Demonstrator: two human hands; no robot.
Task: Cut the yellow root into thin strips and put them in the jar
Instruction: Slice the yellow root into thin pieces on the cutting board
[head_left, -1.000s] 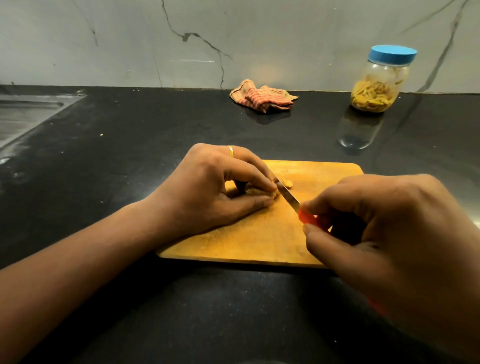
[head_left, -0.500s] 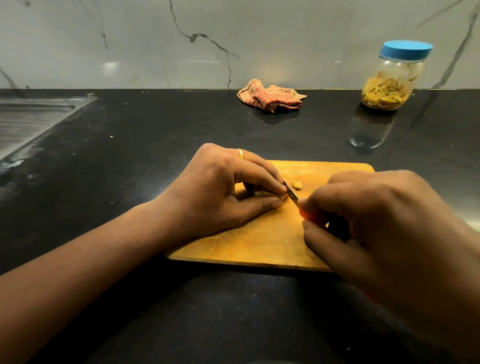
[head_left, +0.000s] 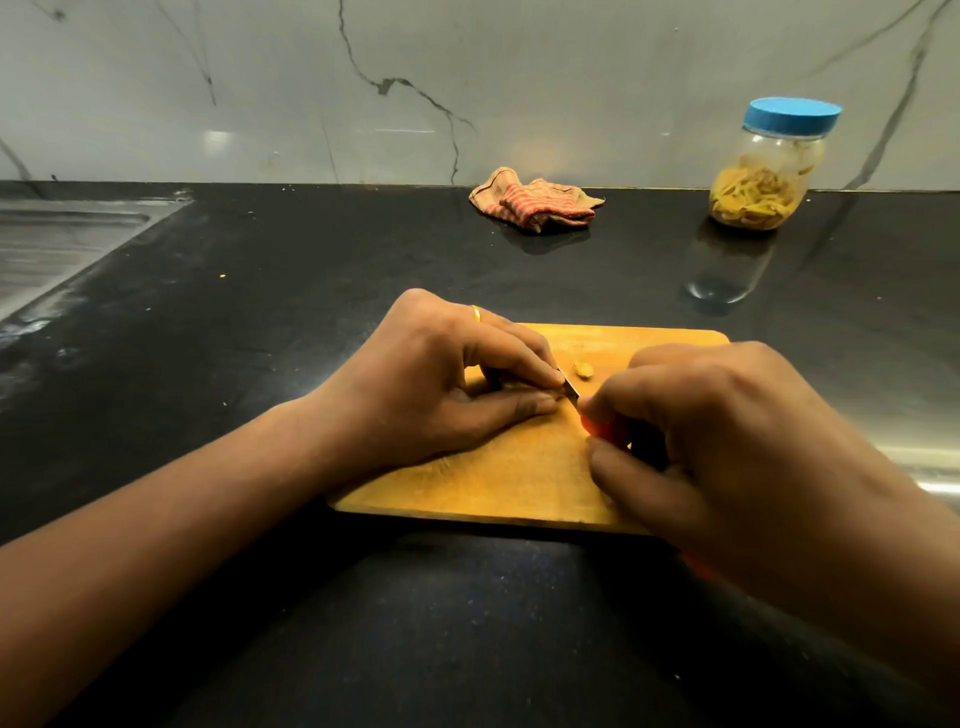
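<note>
On a wooden cutting board (head_left: 493, 483), my left hand (head_left: 441, 384) pinches the yellow root between curled fingers and thumb; the root itself is almost wholly hidden under them. My right hand (head_left: 727, 447) grips a knife with a red handle (head_left: 602, 428). Its short blade (head_left: 571, 388) lies against my left fingertips. One small yellow piece (head_left: 583, 369) lies loose on the board just beyond the blade. The jar (head_left: 769, 166) with a blue lid stands at the back right, partly filled with yellow strips.
A crumpled striped cloth (head_left: 535, 200) lies at the back of the black counter (head_left: 260, 312) by the marble wall. A steel sink (head_left: 57, 244) sits at the far left. A metal edge (head_left: 930, 462) shows at the right.
The knife has drawn back toward me, so less blade shows past my left fingertips. Both hands stay on the board; the view has shifted slightly.
</note>
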